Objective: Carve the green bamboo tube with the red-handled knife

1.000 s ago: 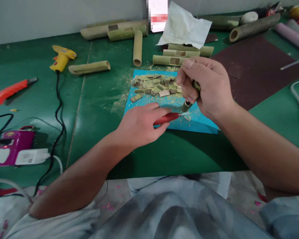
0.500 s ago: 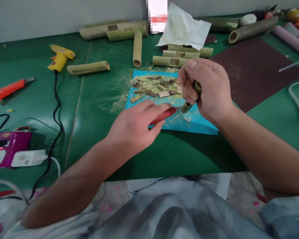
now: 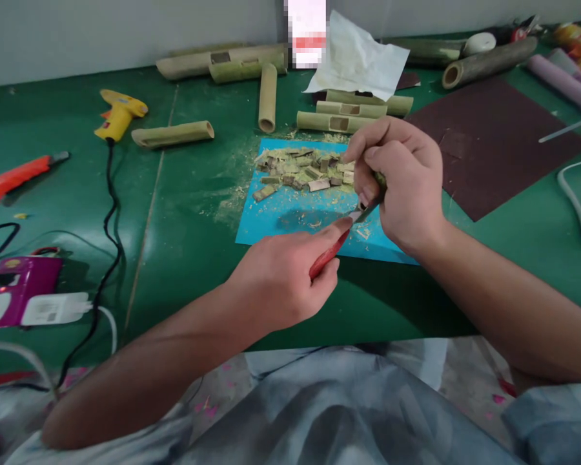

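My left hand [image 3: 285,278] grips a red-handled knife [image 3: 328,253], its blade tip touching the lower end of a small green bamboo piece [image 3: 380,183]. My right hand [image 3: 404,177] is closed around that bamboo piece, which is mostly hidden in the fist. Both hands are over the near edge of a blue mat [image 3: 281,216] on the green table [image 3: 193,258]. A heap of bamboo chips [image 3: 303,171] lies on the far part of the mat.
Several cut bamboo tubes [image 3: 267,97] lie at the back, with white paper [image 3: 358,55] and a dark brown sheet [image 3: 494,135] at right. On the left are a yellow glue gun [image 3: 119,113], its black cord, an orange utility knife [image 3: 17,175] and a purple device [image 3: 17,290].
My left hand has drawn the knife back toward me and tilted it up, with the blade still at the bamboo piece. My right hand has dropped slightly.
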`<state>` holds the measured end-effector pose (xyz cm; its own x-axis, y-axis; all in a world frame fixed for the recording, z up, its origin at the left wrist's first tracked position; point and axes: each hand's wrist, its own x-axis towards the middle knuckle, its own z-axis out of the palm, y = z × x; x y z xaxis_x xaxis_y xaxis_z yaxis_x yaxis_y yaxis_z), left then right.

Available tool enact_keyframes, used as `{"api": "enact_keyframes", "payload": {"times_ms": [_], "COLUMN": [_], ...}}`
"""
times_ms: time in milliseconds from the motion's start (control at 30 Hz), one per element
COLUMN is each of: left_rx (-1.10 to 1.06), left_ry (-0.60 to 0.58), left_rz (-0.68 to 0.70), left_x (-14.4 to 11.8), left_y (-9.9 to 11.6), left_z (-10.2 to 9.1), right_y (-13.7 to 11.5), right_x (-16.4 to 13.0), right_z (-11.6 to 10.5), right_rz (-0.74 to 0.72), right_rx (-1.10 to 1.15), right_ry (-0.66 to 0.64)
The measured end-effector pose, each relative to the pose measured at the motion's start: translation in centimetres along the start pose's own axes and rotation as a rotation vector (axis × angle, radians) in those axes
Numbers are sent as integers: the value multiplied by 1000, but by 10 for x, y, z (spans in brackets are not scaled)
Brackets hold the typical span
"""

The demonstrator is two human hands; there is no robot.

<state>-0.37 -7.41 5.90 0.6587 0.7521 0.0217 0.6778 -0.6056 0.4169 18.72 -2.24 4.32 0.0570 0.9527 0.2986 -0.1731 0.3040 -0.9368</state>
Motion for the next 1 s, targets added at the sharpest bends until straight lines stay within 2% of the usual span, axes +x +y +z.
{"api": "enact_keyframes", "payload": {"times_ms": [233, 367, 500, 700, 800, 1000], "left_rx": [341, 424, 461, 453, 421, 114], "left_ry": [-45, -97, -80, -88, -74, 25], "left_rz": [-106, -136, -126, -141, -143, -15], "left_x": [3, 6, 7, 21, 25, 21], "left_y": [21, 24, 23, 24, 16, -10], "left_z": [2, 7, 15, 19, 17, 9], "right_y": [-1, -1, 2, 4, 3, -2], "right_x": [4, 9, 11, 12, 13, 10], "right_z": [4, 5, 7, 9, 8, 8], "right_rz": [20, 33, 36, 42, 62, 53], "right_rx": [-54, -55, -73, -128, -132, -113], "right_ry": [94, 123, 155, 206, 194, 173]}}
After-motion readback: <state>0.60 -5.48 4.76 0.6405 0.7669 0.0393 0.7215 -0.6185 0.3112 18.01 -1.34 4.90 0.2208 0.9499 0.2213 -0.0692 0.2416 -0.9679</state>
